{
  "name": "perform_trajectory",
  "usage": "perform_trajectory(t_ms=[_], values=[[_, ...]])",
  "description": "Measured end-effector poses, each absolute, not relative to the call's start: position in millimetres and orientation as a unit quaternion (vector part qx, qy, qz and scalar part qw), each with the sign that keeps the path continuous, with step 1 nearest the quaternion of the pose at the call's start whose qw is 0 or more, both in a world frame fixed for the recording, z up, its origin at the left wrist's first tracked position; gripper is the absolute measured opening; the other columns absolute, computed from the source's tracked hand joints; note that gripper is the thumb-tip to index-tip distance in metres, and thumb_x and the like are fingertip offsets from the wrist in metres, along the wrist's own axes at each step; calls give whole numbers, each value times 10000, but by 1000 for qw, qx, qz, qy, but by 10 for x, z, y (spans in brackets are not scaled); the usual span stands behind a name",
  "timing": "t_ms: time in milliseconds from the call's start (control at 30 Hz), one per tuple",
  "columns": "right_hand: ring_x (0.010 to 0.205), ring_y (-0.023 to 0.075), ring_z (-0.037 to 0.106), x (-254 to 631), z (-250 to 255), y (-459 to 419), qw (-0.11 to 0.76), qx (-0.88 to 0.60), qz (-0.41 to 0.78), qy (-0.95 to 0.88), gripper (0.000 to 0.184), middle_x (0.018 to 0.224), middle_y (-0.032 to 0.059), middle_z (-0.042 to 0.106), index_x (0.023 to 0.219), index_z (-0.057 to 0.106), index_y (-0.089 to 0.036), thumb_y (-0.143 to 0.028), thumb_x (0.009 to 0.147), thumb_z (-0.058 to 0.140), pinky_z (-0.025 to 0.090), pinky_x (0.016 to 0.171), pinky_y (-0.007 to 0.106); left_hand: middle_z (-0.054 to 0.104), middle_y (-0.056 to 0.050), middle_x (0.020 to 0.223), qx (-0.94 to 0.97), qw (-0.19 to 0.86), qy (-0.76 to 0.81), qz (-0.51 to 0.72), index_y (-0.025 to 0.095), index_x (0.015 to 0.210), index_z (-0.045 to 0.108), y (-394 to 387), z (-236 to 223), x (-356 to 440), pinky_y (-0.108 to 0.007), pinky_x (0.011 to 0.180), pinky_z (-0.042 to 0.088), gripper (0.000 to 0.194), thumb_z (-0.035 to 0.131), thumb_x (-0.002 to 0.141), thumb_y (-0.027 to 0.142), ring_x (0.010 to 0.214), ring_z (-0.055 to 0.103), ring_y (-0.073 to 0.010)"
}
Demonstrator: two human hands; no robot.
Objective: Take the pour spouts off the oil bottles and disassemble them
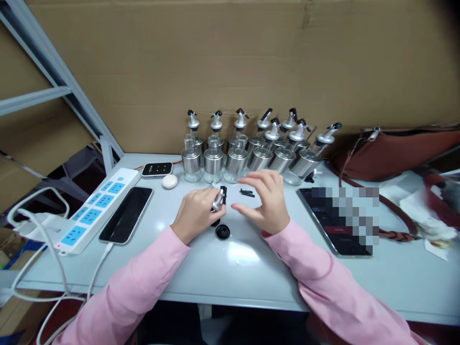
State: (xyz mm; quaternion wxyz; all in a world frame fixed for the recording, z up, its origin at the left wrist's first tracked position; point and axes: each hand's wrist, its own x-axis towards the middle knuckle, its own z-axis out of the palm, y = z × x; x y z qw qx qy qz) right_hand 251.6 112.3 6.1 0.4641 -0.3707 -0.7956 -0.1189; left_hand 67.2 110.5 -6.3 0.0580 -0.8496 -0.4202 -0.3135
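Note:
My left hand is closed around a silver pour spout with a black flap. Just to its right, my right hand is open, thumb and fingers apart, with nothing between them. Small black strips lie on the table behind the gap between my hands. A round black stopper sits in front of my left hand, and another black part shows partly beneath the fingers. Behind stand glass bottles with steel sleeves; some front ones have bare necks, others carry silver spouts.
On the left of the table are a power strip, a phone, a black device and a white round case. To the right lie a larger phone and a brown bag. Cardboard rises behind.

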Motion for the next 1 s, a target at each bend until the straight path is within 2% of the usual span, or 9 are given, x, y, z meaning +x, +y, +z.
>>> perform_trajectory(t_ms=[100,267,467,700,1000], values=[[837,238,509,2550,-21,1087,423,-339,-171,-823,411,848,86,624,959,576,-166,-541,790,587,338,746,390,565,20,571,-868,70,-381,-312,187,670,461,1070,-75,702,-274,522,330,164,543,804,235,516,537,-153],[774,207,494,2526,-27,1093,377,-292,-205,-855,220,778,64,631,912,587,-157,-362,886,509,323,727,354,558,20,545,-879,63,-367,-296,189,638,450,1021,-79,742,-279,514,321,160,548,763,210,490,514,-148],[729,223,412,2512,-20,1078,338,-278,-223,-871,372,703,97,560,795,597,-114,-300,945,312,293,630,339,515,19,509,-878,26,-357,-318,197,613,412,977,-59,804,-277,495,315,143,491,733,197,467,474,-145],[721,217,373,2511,-45,1112,328,-271,-183,-886,307,705,96,534,792,588,-111,-216,926,332,302,626,335,466,29,497,-877,-12,-346,-334,206,600,365,995,-83,809,-276,503,319,170,469,734,202,469,442,-140],[709,217,349,2503,-38,1107,329,-270,-188,-885,351,667,92,507,741,576,-120,-222,934,300,281,611,335,443,28,499,-873,-24,-321,-366,209,599,356,999,-102,826,-268,499,332,170,458,734,193,473,410,-135]])
